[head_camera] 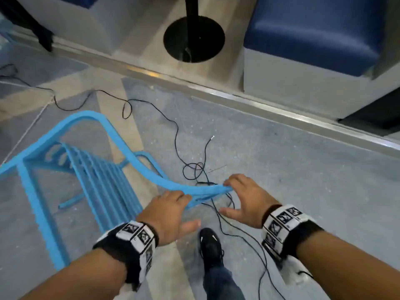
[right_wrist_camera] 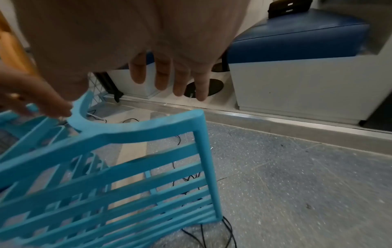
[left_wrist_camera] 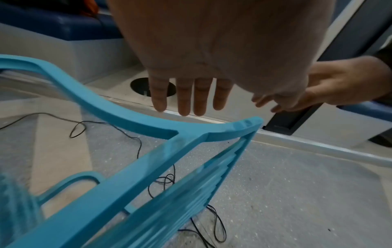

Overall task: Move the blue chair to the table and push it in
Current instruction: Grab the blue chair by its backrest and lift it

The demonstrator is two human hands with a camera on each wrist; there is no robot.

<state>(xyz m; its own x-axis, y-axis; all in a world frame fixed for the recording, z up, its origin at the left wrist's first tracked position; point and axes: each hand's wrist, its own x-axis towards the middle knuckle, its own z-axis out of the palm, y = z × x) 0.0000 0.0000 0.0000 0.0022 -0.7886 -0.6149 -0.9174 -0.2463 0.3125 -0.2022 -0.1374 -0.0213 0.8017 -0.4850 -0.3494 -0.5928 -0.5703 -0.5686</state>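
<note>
Both hands, left and right, hover with fingers straight, grasping nothing, over the blue slatted chair's backrest on the floor; a firm top-rail grip should clear the loose cable.

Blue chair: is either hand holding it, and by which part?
Nothing is held: left hand and right hand, fingers straight, hover by the blue chair backrest's top rail.

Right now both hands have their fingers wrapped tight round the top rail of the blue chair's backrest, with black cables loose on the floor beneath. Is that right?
Not quite. Neither hand grips yet: the left hand and the right hand have straight fingers above the blue chair, as both wrist views show. The black cables do lie loose on the floor.
</note>
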